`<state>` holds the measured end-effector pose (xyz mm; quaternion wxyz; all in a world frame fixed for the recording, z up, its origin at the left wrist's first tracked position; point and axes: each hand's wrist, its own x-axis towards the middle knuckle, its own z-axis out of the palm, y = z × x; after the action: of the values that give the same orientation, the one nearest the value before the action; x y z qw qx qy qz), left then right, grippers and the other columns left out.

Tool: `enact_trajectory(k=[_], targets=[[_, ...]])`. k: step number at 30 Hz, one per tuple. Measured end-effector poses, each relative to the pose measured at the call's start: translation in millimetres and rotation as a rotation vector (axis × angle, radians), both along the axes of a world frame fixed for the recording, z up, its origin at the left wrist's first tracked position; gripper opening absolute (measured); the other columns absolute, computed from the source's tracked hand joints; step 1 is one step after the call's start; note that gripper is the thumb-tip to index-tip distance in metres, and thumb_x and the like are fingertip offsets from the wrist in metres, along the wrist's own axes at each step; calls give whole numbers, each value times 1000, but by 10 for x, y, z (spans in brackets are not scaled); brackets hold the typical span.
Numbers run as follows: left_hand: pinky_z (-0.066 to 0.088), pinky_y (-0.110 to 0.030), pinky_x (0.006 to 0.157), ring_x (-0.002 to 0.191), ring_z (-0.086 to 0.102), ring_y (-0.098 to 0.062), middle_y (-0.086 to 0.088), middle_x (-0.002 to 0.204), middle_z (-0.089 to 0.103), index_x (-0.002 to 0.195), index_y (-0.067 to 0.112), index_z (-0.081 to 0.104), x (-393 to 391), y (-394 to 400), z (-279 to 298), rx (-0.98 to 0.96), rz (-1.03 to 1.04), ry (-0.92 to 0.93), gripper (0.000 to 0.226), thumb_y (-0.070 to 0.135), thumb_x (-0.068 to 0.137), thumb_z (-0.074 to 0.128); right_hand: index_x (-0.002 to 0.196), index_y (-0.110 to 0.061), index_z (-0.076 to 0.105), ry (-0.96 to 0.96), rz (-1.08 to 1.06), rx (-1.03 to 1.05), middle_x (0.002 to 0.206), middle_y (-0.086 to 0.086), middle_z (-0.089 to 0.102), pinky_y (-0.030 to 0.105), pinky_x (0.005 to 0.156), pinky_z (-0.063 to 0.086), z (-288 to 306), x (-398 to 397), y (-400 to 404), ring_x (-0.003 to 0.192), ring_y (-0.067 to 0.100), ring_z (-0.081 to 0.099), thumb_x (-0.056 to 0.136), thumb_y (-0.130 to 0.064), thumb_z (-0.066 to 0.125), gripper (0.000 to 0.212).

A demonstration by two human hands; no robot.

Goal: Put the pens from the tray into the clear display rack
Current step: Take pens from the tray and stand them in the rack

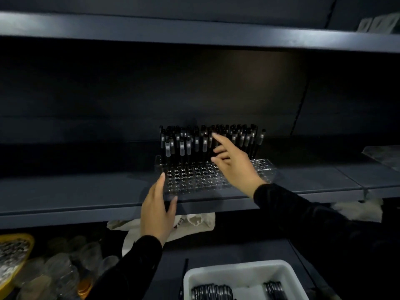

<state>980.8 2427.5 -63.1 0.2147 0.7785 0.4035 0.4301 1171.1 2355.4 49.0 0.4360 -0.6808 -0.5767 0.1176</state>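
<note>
A clear display rack (pixel 194 180) with rows of round holes stands on the dark middle shelf (pixel 86 195). Several black pens (pixel 186 144) stand upright in its back rows. My left hand (pixel 157 208) rests with straight fingers against the rack's front left corner, thumb at its front edge. My right hand (pixel 233 165) hovers over the rack's right half with its fingers spread, the index fingertip up among the standing pens, and it holds nothing. Below, a white tray (pixel 287 276) at the bottom edge holds more black pens (pixel 211 292) lying in two bunches.
An upper shelf (pixel 194 33) overhangs the rack. Under the middle shelf lie white cloth or bags (pixel 194 221), clear plastic cups (pixel 65 269) and a yellow container (pixel 15 256) at the lower left. One loose black pen (pixel 184 276) lies left of the tray.
</note>
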Motion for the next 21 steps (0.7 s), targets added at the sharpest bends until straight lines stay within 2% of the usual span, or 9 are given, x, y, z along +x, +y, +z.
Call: enact_trajectory(k=[3, 5, 8, 10, 12, 14, 16, 18, 21], targets=[[37, -48, 107, 137, 31, -32, -16, 154, 24, 146, 15, 27, -82, -200, -380, 196, 17, 139, 79, 13, 81, 73, 134, -34, 44, 36, -63, 66, 101, -12, 55, 7, 79, 45, -336, 126, -356, 91, -2, 57, 93, -11, 58, 49], [31, -45, 111, 140, 23, -32, -16, 157, 14, 147, 16, 24, -167, -381, -741, 210, -47, 254, 80, 20, 82, 71, 121, -33, 49, 36, -120, 126, 92, -8, 57, 8, 76, 45, -619, 224, -623, 84, 3, 56, 90, -5, 61, 44], [24, -37, 115, 146, 17, -29, 0, 159, -13, 153, 23, 6, -210, -624, -1186, -31, -158, 461, 77, 33, 95, 55, 111, -29, 52, 37, -229, 122, 83, 3, 58, 11, 68, 43, -1090, 363, -1007, 73, 13, 52, 89, -1, 61, 36], [20, -34, 118, 148, 5, -22, 3, 157, -22, 152, 25, -6, -184, -672, -1419, -384, -190, 588, 72, 40, 100, 41, 105, -24, 54, 70, -297, 55, 74, 4, 52, 10, 64, 41, -1448, 433, -1233, 65, 9, 47, 89, -1, 60, 29], [21, -34, 116, 148, 6, -21, 1, 161, -12, 153, 23, -8, -130, -711, -1667, -668, -168, 642, 72, 44, 100, 38, 97, -20, 58, 98, -376, -44, 67, -3, 46, 9, 60, 39, -1846, 502, -1429, 59, 4, 44, 89, 0, 59, 22], [24, -34, 114, 147, 14, -23, -4, 161, 4, 153, 20, -3, -92, -810, -1910, -795, -110, 599, 72, 43, 100, 40, 90, -16, 60, 65, -427, -197, 69, -6, 49, 14, 63, 39, -2269, 572, -1574, 61, 2, 45, 89, 1, 57, 17], [28, -35, 112, 142, 27, -26, -8, 158, 19, 153, 19, 2, -72, -929, -2106, -863, -48, 492, 71, 38, 99, 44, 83, -17, 59, 57, -445, -432, 72, -3, 54, 21, 65, 39, -2677, 617, -1669, 64, 8, 48, 91, -2, 52, 19], [34, -37, 108, 136, 38, -29, -10, 153, 31, 154, 22, 4, -59, -1013, -2187, -897, 15, 397, 71, 36, 98, 46, 66, -24, 49, 38, -452, -667, 60, -7, 48, 26, 63, 39, -2991, 610, -1701, 58, 11, 45, 92, -4, 46, 33], [39, -35, 100, 128, 47, -32, -12, 146, 42, 154, 26, 5, -38, -1041, -2203, -885, 36, 363, 69, 34, 98, 45, 64, -23, 42, 46, -439, -799, 67, -4, 54, 30, 76, 43, -3272, 577, -1650, 67, 17, 51, 90, -5, 47, 32]])
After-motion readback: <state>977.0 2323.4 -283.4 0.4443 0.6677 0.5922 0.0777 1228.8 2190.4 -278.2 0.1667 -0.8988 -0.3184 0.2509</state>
